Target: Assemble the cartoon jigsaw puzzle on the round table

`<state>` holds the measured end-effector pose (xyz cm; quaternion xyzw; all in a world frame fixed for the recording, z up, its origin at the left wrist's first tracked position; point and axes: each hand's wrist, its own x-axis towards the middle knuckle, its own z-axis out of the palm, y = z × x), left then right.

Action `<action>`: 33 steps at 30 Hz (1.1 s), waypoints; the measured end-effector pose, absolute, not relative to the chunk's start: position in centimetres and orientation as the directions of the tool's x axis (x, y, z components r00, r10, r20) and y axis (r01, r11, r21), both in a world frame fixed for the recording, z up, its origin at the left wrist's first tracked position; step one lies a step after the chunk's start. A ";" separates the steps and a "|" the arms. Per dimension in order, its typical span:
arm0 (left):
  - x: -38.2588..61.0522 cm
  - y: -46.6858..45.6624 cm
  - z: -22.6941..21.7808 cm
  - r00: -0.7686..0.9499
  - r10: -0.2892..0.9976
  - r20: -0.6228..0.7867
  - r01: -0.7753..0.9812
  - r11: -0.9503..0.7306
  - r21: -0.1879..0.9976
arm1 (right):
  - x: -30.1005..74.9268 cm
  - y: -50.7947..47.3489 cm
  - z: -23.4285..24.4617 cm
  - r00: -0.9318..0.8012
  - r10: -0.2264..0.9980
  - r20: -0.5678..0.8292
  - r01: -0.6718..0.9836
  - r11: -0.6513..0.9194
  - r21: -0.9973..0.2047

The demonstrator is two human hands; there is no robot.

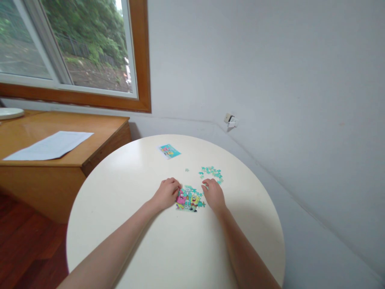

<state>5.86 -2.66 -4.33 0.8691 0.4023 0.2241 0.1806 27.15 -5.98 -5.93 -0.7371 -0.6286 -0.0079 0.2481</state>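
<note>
A partly joined jigsaw puzzle (188, 198) lies flat on the round white table, showing a pink, a yellow and a teal cartoon figure. At its left edge rests my left hand (168, 193), fingers curled together and touching the upper left border; whatever lies under the fingertips is hidden. My right hand (214, 196) is just off the puzzle's right side, thumb and fingers bent into a pinch. Anything between those fingertips is too small to make out. Loose teal puzzle pieces (211, 170) are spread beyond my right hand, and a single piece (187, 170) sits apart above the puzzle.
Farther back on the white table (126, 216) is a small picture card (169, 151) with similar figures. A wooden desk (105, 124) at left carries paper sheets (49, 145) and a white round object (10, 113). Behind are a window and a wall socket (231, 119).
</note>
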 end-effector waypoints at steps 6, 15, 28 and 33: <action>5.9 -2.6 -4.4 0.577 0.778 0.247 0.613 -0.613 0.498 | 27.5 -5.8 -6.2 0.165 0.922 0.351 0.921 -0.017 -0.389; 5.9 -2.6 -4.4 0.579 0.779 0.240 0.620 -0.612 0.491 | 27.2 -5.9 -5.8 0.153 0.935 0.321 0.938 -0.035 -0.344; 5.7 -2.5 -4.6 0.579 0.775 0.252 0.609 -0.617 0.499 | 27.3 -5.8 -5.9 0.163 0.923 0.348 0.935 -0.032 -0.352; 5.8 -2.6 -4.5 0.580 0.775 0.249 0.610 -0.617 0.497 | 27.2 -5.8 -5.8 0.156 0.922 0.354 0.935 -0.022 -0.353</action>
